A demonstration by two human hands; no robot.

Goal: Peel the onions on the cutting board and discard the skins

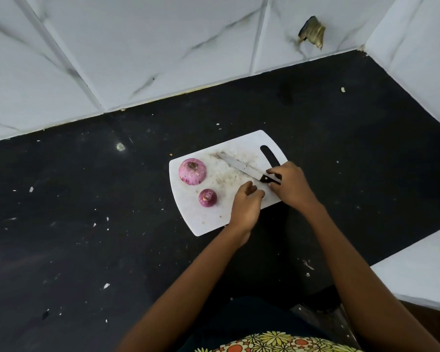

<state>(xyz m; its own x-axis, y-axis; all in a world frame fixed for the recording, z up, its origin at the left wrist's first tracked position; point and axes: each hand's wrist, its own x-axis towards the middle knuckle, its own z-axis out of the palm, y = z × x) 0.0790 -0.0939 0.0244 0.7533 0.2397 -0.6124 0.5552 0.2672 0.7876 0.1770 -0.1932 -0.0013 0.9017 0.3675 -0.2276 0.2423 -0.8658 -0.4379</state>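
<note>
A white cutting board (pixel 208 219) lies on the black counter. A large red onion (pixel 192 172) sits at its left end and a small red onion (pixel 207 198) lies nearer to me. A knife (pixel 239 166) rests across the board, blade pointing left. My right hand (pixel 291 185) has its fingers curled round the knife's black handle at the board's right edge. My left hand (pixel 247 207) hovers over the board just right of the small onion, fingers loosely curled, holding nothing.
The black counter (pixel 87 224) is speckled with small white scraps. White marble-look wall tiles (pixel 137 47) run along the back and right, with a broken hole (pixel 311 31) in one tile. A white ledge (pixel 422 270) juts in at the lower right.
</note>
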